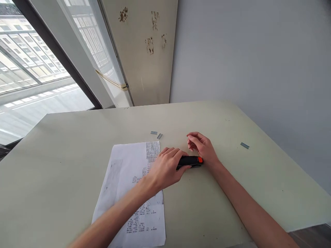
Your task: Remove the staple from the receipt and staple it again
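At the far left, a building and railings are seen through a window (26, 55). Next to it, a refrigerator (144, 75), its side panel marked by brown patches, is placed behind the pale table (64, 165). On the table, a printed sheet of paper (119, 182) is partly covered by the left forearm. Two staple strips (153, 132) are laid close together just beyond its top right corner. A black stapler (190, 161) with a red end is gripped from above by the left hand (168, 167), to the right of the paper. By that red end the right hand (203, 146) is held, fingers loosely curled; whether anything is pinched there cannot be told. Farther right, another staple strip (244, 145) is seen, near the table edge alongside a grey wall (258, 55).
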`<action>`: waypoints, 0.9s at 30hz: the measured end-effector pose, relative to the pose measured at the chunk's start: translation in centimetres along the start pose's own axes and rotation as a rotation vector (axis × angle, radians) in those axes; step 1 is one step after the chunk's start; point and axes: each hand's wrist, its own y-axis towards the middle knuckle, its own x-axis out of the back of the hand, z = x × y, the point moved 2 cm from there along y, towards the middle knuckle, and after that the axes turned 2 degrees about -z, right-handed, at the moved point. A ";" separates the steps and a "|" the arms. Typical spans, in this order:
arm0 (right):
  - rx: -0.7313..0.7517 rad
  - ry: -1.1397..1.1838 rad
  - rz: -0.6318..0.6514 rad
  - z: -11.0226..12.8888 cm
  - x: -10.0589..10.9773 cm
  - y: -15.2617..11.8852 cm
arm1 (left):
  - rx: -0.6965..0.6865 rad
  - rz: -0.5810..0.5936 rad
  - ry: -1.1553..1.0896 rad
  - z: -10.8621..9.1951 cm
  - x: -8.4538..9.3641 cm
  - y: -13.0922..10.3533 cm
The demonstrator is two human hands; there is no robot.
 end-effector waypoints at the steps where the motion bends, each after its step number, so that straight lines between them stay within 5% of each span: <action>1: 0.006 -0.019 0.010 0.0 -0.1 0.0 | 0.011 -0.004 -0.017 0.2 0.0 -0.1; 14: 0.113 -0.353 0.053 0.1 -0.2 -1.2 | 0.143 -0.020 -0.133 5.1 2.5 -5.9; 23: 0.067 -0.384 0.007 -0.5 -1.3 -1.9 | 0.085 -0.063 -0.140 4.8 2.3 -5.9; 27: 0.045 -0.337 0.106 -0.3 -1.7 -2.1 | 0.055 -0.078 -0.098 4.7 2.1 -6.0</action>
